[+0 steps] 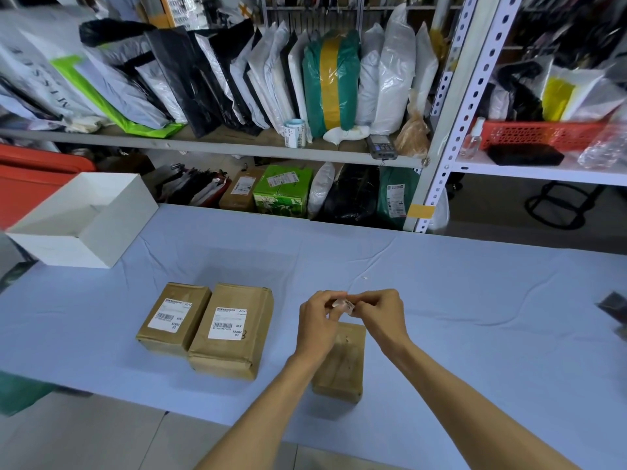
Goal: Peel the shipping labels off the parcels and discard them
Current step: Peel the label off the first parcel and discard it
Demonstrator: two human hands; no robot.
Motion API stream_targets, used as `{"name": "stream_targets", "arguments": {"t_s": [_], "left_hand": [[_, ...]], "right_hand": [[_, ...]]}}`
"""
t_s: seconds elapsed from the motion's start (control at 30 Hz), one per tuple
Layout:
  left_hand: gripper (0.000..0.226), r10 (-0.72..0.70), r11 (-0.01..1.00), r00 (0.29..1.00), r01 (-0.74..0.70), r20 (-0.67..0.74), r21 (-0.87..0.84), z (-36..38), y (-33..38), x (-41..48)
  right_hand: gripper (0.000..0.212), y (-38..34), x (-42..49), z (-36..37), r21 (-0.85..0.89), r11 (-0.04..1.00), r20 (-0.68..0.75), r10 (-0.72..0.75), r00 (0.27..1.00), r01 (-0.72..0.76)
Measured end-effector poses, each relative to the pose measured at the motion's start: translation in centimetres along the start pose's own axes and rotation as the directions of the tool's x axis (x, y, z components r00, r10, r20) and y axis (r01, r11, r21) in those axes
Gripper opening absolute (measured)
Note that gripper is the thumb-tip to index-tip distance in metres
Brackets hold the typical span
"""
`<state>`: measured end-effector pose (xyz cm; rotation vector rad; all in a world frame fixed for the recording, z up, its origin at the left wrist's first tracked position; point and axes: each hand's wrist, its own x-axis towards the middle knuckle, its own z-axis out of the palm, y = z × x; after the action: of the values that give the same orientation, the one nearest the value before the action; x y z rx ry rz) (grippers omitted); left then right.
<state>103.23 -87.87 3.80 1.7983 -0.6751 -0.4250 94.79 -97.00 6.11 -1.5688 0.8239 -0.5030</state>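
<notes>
Head view: I log left hand (319, 320) and right hand (380, 313) both pinching one peeled label (346, 305) above the bare parcel (342, 364); wadding it for disposal, I judge.
Count: three parcels. Left parcel (173, 317) and middle parcel (234, 330), touching, keep labels. One open white box (81, 222), probably the bin.

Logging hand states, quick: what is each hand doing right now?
Left hand: fingers pinch the crumpled label.
Right hand: fingers pinch the same label.
</notes>
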Motion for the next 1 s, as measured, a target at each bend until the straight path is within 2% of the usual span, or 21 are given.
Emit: {"name": "stream_targets", "arguments": {"t_s": [0.1, 0.23, 0.33, 0.43, 0.6, 0.73, 0.93, 1.0], "left_hand": [[0.015, 0.009, 1.000, 1.000, -0.009, -0.012, 0.019, -0.4, -0.1, 0.0], [0.021, -0.004, 0.999, 1.000, 0.003, 0.024, 0.038, -0.7, -0.2, 0.0], [0.016, -0.009, 1.000, 0.999, 0.008, 0.032, 0.026, -0.8, 0.0, 0.0], [0.011, -0.062, 0.994, 0.997, 0.065, 0.035, -0.090, -1.1, 0.3, 0.3], [0.018, -0.178, 0.929, 0.970, 0.220, 0.164, -0.296, -1.9, 0.4, 0.7], [0.012, -0.164, 0.912, 0.972, 0.215, 0.170, -0.348, -1.6, 0.9, 0.5], [0.010, -0.255, 0.894, 0.961, 0.277, 0.107, -0.351, -1.3, 0.9, 0.0], [0.009, -0.251, 0.896, 0.963, 0.271, 0.103, -0.351, -1.3, 0.8, -0.1]], "right_hand": [[0.024, 0.0, 0.1, -0.3, 0.063, 0.998, 0.091, -0.033, 0.995, 0.027], [0.013, 0.1, 0.3, -0.7, 0.151, 0.989, 0.093, -0.015, 0.996, 0.001], [0.014, 0.3, 0.3, -0.8, 0.167, 0.986, 0.051, -0.008, 0.999, -0.001], [0.014, 0.6, 0.4, -0.5, 0.100, 0.995, 0.021, -0.021, 1.000, 0.019], [0.006, -0.2, 1.2, -1.4, -0.073, 0.993, 0.114, -0.080, 0.990, 0.089], [0.003, -0.9, 1.6, -2.2, -0.179, 0.975, 0.179, -0.103, 0.979, 0.135], [0.008, -0.3, 0.9, -1.5, -0.194, 0.972, 0.202, -0.090, 0.975, 0.130], [0.009, -0.2, 0.8, -1.4, -0.138, 0.985, 0.198, -0.078, 0.977, 0.107]]}}
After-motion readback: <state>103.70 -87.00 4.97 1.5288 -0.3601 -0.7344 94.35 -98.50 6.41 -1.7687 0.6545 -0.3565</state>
